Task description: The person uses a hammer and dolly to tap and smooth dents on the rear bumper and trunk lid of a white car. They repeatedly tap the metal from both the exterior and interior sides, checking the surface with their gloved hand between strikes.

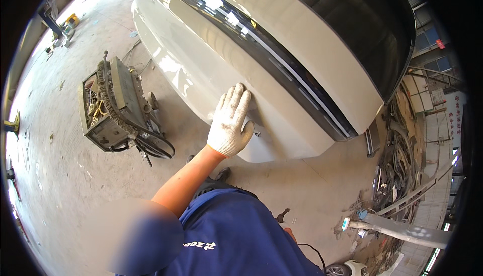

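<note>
My left hand (230,125), in a white knitted glove, lies flat with its fingers stretched out on the pale rear panel (287,120) of a car. Right beside its thumb is a small dark spot or hole (257,134), with a shaded patch of the panel by the fingers. My right side is largely hidden behind my blue shirt (236,235). Only a sliver of skin (290,233) shows there, below the dark tip of a tool (283,214). Whether the right hand holds that tool is hidden.
A wheeled metal cart (121,107) with a thick wrapped cable stands on the concrete floor (60,175) to the left. Scrap car parts (397,160) are heaped at the right, near a grey post (402,229). A black cable (314,251) runs beside my right side.
</note>
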Demonstrator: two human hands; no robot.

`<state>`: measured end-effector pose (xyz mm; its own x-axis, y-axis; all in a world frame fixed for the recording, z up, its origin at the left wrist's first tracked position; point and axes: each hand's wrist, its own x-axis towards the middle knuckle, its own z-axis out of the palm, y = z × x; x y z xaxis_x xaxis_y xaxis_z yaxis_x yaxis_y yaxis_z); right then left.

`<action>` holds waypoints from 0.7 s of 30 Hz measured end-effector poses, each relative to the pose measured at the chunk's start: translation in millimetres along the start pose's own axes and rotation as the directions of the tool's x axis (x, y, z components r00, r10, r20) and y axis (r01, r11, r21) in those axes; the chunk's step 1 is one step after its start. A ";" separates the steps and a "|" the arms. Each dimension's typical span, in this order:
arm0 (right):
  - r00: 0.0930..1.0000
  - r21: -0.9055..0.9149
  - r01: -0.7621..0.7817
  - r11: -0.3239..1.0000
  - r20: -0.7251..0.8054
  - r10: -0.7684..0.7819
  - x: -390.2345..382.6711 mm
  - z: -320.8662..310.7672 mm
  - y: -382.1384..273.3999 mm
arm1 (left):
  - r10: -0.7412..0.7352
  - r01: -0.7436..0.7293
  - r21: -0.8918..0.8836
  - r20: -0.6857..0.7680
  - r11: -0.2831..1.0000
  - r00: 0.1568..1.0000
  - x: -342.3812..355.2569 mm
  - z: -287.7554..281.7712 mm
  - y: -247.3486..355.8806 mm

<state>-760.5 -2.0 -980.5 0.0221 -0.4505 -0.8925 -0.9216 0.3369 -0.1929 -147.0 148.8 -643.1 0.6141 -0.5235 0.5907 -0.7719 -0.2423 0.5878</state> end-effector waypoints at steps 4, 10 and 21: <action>1.000 -0.146 0.008 0.989 -0.011 -0.009 8.9 -6.3 -1.9 | 0.033 -0.034 0.018 0.027 0.999 0.999 -0.1 -23.1 2.5; 0.999 -0.138 0.022 0.990 0.038 -0.017 -31.3 4.0 -83.8 | 0.075 -0.086 0.172 0.074 0.981 0.994 19.5 -76.7 12.3; 0.998 0.180 0.005 0.984 0.061 -0.016 -32.2 13.0 -97.1 | 0.274 -0.315 0.478 0.155 0.820 0.949 147.2 -177.0 68.2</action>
<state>-666.6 -9.5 -938.4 0.0607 -0.4042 -0.9126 -0.8364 0.4784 -0.2675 -80.2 199.8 -418.2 0.3455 -0.6900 0.6360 -0.9050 -0.4242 0.0315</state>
